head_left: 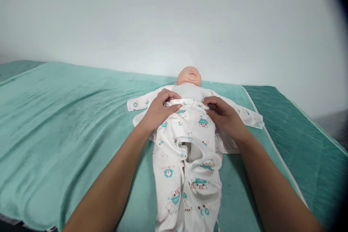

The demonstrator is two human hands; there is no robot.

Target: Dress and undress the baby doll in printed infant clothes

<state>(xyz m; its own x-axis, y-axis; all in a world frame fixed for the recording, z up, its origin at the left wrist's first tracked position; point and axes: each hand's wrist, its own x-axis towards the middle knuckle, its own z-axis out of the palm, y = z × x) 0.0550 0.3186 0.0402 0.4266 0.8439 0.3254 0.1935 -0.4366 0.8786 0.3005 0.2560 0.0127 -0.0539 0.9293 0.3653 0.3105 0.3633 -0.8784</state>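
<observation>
A baby doll (189, 77) lies on its back on a teal blanket (67, 116), head away from me. It wears white trousers (187, 174) printed with small teal houses and animals. An open white printed top (252, 117) is spread under it. My left hand (159, 110) is closed, pinching the left side of the trousers' waistband (190, 101) at the doll's belly. Opposite it, my right hand (224, 116) grips the waistband's right side with curled fingers. The doll's grey torso shows above the waistband.
The blanket covers a bed that stands against a pale wall (174, 21). A darker green quilted mattress cover (307, 141) shows at the right beyond the blanket's white-trimmed edge. The blanket spreads wide to the left of the doll.
</observation>
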